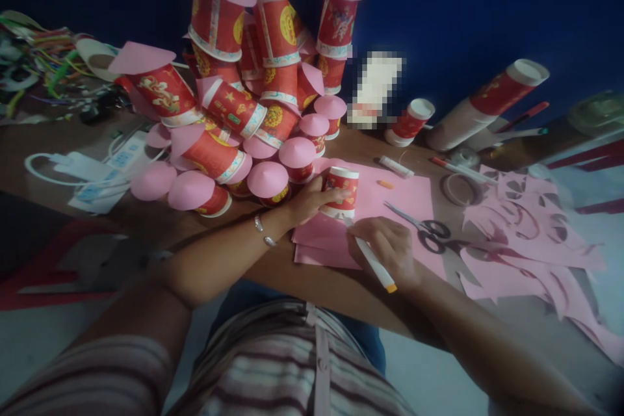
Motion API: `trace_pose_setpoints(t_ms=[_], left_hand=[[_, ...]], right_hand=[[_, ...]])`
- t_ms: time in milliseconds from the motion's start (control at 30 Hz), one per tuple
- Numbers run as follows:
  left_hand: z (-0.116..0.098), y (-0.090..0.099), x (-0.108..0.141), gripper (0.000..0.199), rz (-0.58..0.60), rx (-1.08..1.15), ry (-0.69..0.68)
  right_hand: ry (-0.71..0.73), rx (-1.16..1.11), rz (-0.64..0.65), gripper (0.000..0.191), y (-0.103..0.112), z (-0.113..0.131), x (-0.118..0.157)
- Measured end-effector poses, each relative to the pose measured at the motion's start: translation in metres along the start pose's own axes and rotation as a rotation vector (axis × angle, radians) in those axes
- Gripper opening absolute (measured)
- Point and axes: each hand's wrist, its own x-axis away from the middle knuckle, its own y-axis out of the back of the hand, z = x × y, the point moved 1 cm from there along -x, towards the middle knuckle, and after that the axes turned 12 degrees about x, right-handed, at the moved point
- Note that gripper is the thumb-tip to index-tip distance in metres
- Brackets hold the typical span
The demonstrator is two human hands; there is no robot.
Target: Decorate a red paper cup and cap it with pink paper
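Observation:
My left hand (312,200) is closed around a small red paper cup (341,185) with white rims, which stands upright on pink paper sheets (409,192). Pinched in my right hand (385,244) is a white marker (373,263) with an orange end; its tip points at the cup's lower rim. A small orange cap (385,184) lies on the pink paper behind the cup. To the right of my right hand, scissors (429,231) with dark handles rest on the paper.
Several red cups with pink cone tops (268,179) are piled at the back left. Pink paper scraps (526,221) and a tape roll (459,188) lie right. A power strip (110,172) sits left; a tall red-and-white tube (487,104) leans at the back right.

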Motion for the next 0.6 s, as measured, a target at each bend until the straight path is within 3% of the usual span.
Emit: trace_pose_setpoints(t_ms=[600], left_hand=[[0.0004, 0.0009, 0.0001, 0.047, 0.021, 0.029, 0.003]], right_hand=[[-0.013, 0.012, 0.040, 0.018, 0.0010, -0.0010, 0.0027]])
